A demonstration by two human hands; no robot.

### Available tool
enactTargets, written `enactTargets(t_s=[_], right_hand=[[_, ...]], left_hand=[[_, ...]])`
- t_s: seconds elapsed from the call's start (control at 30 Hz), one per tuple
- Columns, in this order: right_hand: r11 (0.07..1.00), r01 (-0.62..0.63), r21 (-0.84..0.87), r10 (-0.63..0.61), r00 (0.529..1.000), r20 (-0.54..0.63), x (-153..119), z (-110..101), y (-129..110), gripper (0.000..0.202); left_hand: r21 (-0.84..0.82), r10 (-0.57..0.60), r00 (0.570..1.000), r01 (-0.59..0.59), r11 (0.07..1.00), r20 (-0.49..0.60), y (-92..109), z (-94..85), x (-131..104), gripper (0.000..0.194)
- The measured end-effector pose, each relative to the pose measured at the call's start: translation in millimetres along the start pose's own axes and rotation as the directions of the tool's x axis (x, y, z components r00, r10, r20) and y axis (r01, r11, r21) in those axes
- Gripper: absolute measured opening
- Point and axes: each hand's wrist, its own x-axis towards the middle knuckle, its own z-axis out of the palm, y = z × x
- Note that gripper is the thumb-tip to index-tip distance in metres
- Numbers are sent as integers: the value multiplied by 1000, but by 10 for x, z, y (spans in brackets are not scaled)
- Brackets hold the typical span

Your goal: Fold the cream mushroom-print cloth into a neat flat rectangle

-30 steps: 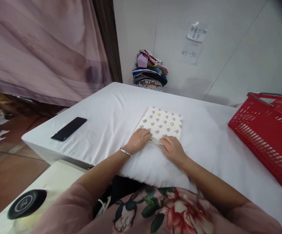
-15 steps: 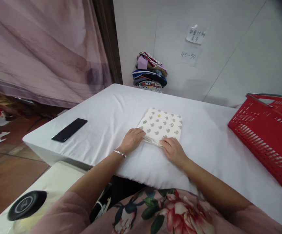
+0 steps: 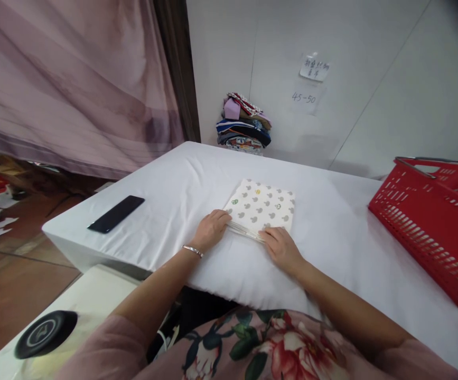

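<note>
A folded white cloth (image 3: 261, 205) with grey prints and a few green and yellow ones lies flat on the white-covered table (image 3: 173, 211). Its layered near edge faces me. My left hand (image 3: 213, 228) grips the near left corner, fingers on top and the thumb side at the edge. At the near right corner my right hand (image 3: 282, 248) pinches the layers in the same way. Both hands rest low against the tabletop, and the undersides of the fingers are hidden.
A black phone-like slab (image 3: 116, 214) lies on the table's left. On the right stands a red basket (image 3: 430, 227) with a metal handle. A pile of folded fabrics (image 3: 244, 124) sits by the wall. A black round lid (image 3: 46, 333) is at lower left.
The view has tilted slightly, so the scene sits a little lower. Both hands keep hold of the cloth's near corners, and the cloth has hardly moved.
</note>
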Motion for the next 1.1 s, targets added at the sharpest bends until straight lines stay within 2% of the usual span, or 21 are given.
enactTargets(t_s=[0.13,0.2,0.3,0.37,0.43,0.57,0.7,0.83,0.93,1.1], right_hand=[[1000,-3,-19,3,1000,-16,6,25,-8,37],[1000,-7,-28,6,1000,-19,16,28,-20,36],[999,-18,-38,17,1000,-13,28,20,-36,35],[999,-20,-43,20,1000,-8,27,7,-41,34],[999,-8,-39,8,1000,1,9,-15,-33,36],[999,48,-1,-48,999,16,-121,-75,34,40],[995,96,-13,-95,994,53,-346,-127,142,46],[996,71,-45,-66,993,93,-515,-184,196,49],[997,42,-59,-34,992,118,-521,-253,168,50],[997,19,-75,-10,992,123,-334,-307,48,52]], left_hand=[[-72,-102,995,101,992,-15,55,-102,40,37],[-106,-100,993,92,990,-70,158,-138,89,39],[-127,36,992,-51,991,-119,378,-112,151,35],[-98,158,986,-162,982,-45,504,-36,156,38],[-60,218,975,-214,975,52,570,61,130,43],[-24,224,964,-223,975,145,551,166,60,45],[-22,220,961,-220,975,167,526,135,45,44],[-25,218,960,-217,976,174,528,130,47,45],[-29,226,962,-224,974,156,517,153,43,46],[-32,222,964,-220,975,145,518,152,45,45]])
